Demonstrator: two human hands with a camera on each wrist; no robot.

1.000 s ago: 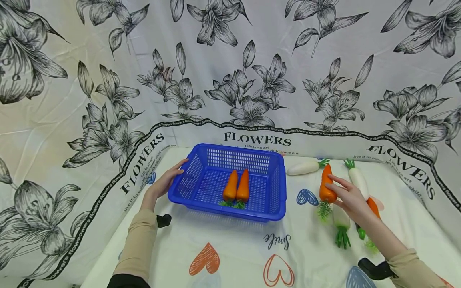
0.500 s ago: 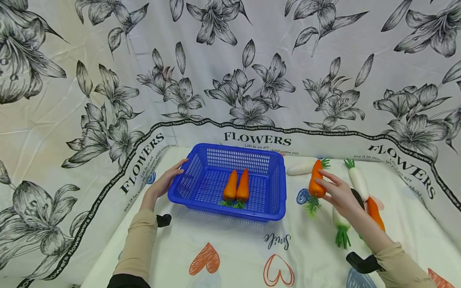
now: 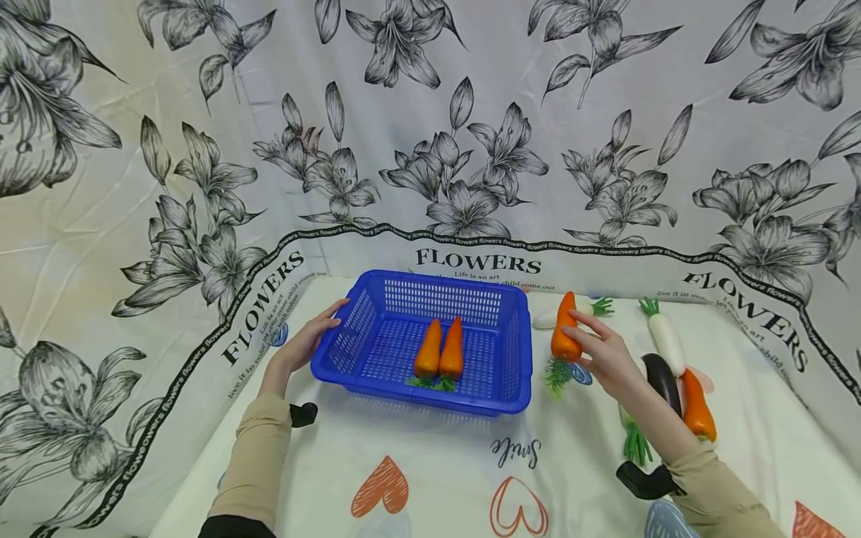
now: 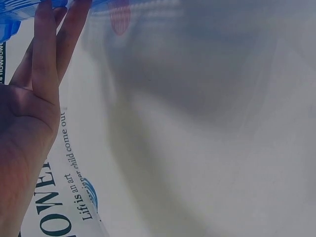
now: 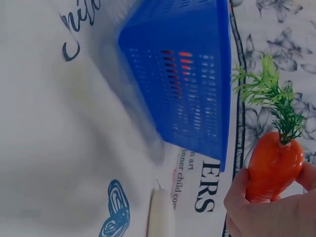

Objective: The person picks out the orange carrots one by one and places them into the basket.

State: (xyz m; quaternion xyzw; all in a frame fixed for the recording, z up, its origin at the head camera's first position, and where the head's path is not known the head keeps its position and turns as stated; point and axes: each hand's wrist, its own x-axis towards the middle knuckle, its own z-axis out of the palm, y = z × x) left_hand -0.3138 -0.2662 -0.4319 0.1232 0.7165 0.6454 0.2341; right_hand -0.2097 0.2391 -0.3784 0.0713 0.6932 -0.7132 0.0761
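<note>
My left hand [image 3: 308, 340] is at the left end of a blue plastic basket [image 3: 430, 407], its mostly straight fingers [image 4: 44, 54] touching the basket's outer side under the rim. Two toy carrots [image 3: 427, 351] lie side by side in the basket, green tops toward me. My right hand [image 3: 608, 355] pinches another orange toy carrot [image 3: 566, 329] between thumb and fingers. This carrot is above the cloth, right of the basket, with its leafy top hanging down. In the right wrist view, the carrot's rounded end [image 5: 273, 165] and green leaves show beside the basket wall [image 5: 182, 89].
Behind the held carrot lies a white radish [image 3: 543, 320]. Farther right are another white radish [image 3: 667, 340], a dark eggplant [image 3: 662, 379] and an orange carrot [image 3: 698, 403]. Green leaf stalks [image 3: 635, 442] show under my right forearm. A flower-printed curtain [image 3: 471, 149] hangs behind.
My right hand has carried the carrot leftward toward the basket, uncovering the eggplant and the orange carrot on the right. My left hand and the basket stay almost where they were.
</note>
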